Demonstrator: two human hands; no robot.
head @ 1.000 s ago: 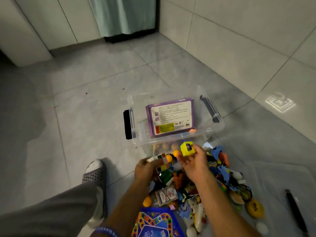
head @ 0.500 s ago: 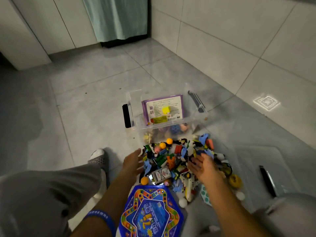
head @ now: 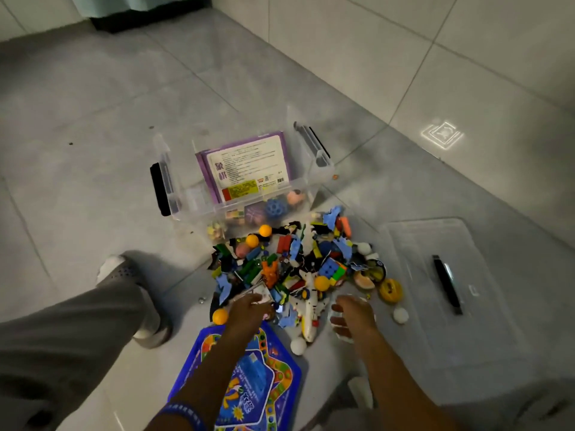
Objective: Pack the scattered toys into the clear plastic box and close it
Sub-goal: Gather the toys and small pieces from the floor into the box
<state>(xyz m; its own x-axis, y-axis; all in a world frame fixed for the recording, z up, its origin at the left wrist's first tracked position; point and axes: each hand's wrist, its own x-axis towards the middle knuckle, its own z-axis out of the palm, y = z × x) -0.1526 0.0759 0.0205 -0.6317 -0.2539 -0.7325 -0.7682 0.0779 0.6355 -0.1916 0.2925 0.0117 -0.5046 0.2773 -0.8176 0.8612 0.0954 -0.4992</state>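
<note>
The clear plastic box (head: 186, 197) stands open on the floor with a purple game box (head: 245, 169) leaning inside and a few small toys at its bottom. A pile of scattered toys (head: 295, 259) lies right in front of it: bricks, orange balls, a colour cube (head: 334, 270), a white toy plane (head: 311, 309). My left hand (head: 249, 309) is lowered onto the near edge of the pile by a card pack (head: 258, 290), fingers curled down. My right hand (head: 351, 315) hovers palm-down with fingers apart beside the plane. The clear lid (head: 435, 321) lies to the right.
A blue hexagonal game board (head: 249, 377) lies under my left forearm. My leg in grey trousers and a slipper (head: 124, 275) stands left of the pile. White balls (head: 400, 315) and a yellow toy (head: 390, 290) lie loose near the lid. A tiled wall (head: 435, 73) runs along the right.
The yellow block in my right hand a second ago flew toward the box and has left my hand. Both hands have drawn back to the near edge of the pile.
</note>
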